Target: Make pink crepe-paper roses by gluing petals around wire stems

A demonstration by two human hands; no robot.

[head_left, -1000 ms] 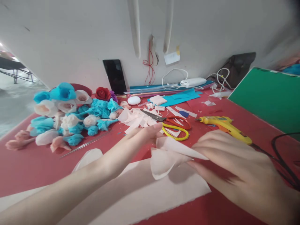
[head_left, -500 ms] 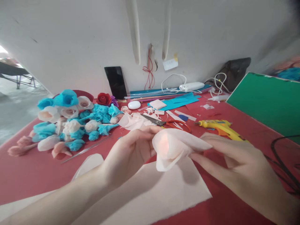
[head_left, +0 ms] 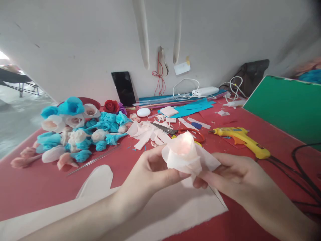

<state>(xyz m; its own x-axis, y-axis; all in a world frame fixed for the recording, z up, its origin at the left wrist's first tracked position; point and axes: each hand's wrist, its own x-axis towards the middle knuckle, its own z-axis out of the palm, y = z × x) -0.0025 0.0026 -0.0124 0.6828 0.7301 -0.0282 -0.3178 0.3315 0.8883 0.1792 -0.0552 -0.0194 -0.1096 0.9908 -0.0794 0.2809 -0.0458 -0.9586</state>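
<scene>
The left hand (head_left: 150, 174) curls round the near side of a pale pink, cup-shaped paper flower (head_left: 184, 157), thumb across its base, while the right hand (head_left: 238, 172) pinches its loose right-hand flap; the light hold probably spares the thin paper from crushing. The flower is raised above a flat, pale pink paper sheet (head_left: 195, 214) on the red bench (head_left: 234, 227). A yellow plastic glue gun (head_left: 229, 131) lies beyond the right hand, presumably for easy reach. The flower hides part of the orange-and-yellow-handled metal scissors (head_left: 164, 129) and some left fingertips. A thin dark line (head_left: 217, 198) below the right fingers may be wire; blur leaves it uncertain.
</scene>
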